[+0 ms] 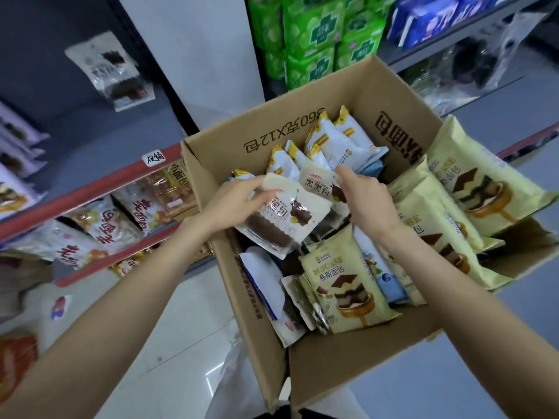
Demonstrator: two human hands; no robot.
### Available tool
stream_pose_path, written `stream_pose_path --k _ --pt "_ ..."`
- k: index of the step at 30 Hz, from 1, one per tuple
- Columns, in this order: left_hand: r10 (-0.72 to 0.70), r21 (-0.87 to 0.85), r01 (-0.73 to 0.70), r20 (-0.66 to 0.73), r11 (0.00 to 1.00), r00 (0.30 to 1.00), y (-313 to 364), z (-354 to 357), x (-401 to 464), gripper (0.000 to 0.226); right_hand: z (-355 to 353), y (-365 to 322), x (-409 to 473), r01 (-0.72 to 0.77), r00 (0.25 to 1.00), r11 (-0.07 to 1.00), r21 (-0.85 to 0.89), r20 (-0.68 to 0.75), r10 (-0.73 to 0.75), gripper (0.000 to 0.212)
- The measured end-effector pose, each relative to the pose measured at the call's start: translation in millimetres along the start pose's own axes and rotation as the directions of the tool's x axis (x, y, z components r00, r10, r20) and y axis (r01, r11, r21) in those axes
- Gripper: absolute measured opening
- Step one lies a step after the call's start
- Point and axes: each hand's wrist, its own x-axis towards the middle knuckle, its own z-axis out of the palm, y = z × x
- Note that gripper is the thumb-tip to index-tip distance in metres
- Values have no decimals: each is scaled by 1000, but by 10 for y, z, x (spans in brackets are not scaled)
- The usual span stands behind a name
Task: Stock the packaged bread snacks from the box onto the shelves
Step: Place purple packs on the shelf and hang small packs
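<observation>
Left: a grey shelving unit with red-edged shelves [90, 189]. Upper shelf: one clear-window packet of dark bread [110, 71] standing alone near the back, and a row of white packets [12, 164] cut off by the frame edge. Lower shelf, under the red edge: bread bags with red lettering [121, 219] lying overlapped. Below them, a pale glossy tiled floor [169, 343], with a small red-and-blue wrapper [60, 306] lying on it and an orange package [15, 361] at the frame edge.

Centre rear: a white pillar [196, 55]; beside it, stacked green packs [314, 34] on another shelf unit.

Centre: an open cardboard box [332, 367], flaps spread, printed lettering on the far inner wall. Contents: white-and-yellow snack packets [338, 140] standing at the far side; cream mousse-bread bags [348, 282] at the near side, with a blue packet [390, 285] wedged beside them; white packets [266, 276] against the left wall.

Left hand [233, 204]: forearm reaching in over the box's left wall, fingers closed on the upper left corner of a dark bread packet [290, 219], which is lifted and tilted above the box contents.

Right hand [363, 198]: palm down over the box centre, fingers clamped on the right edge of a second dark bread packet [317, 182] just behind the first.

Right: more cream mousse bags [484, 182] lying overlapped on the box's right flap. Rear right: blue packs [432, 16] and clear plastic-wrapped goods [472, 65] on grey shelves.
</observation>
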Motion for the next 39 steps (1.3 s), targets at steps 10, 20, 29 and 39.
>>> stream_pose_path --k 10,20,29,39 --pt "-428 -566 -8 -633 825 645 66 -517 -614 15 -726 -610 212 136 969 888 439 -244 -28 19" --pt "-451 -462 53 -825 885 341 -586 -1311 -1567 10 -952 -2022 918 243 968 574 782 -157 -195 7" --pt "-447 -392 217 -809 894 383 -1796 -1666 -1628 46 -52 -3014 1909 223 967 648 728 -81 -242 10" --pt "-538 -490 237 -682 839 495 -2464 -1866 -856 38 677 -3303 3066 77 996 797 599 -13 -87 29"
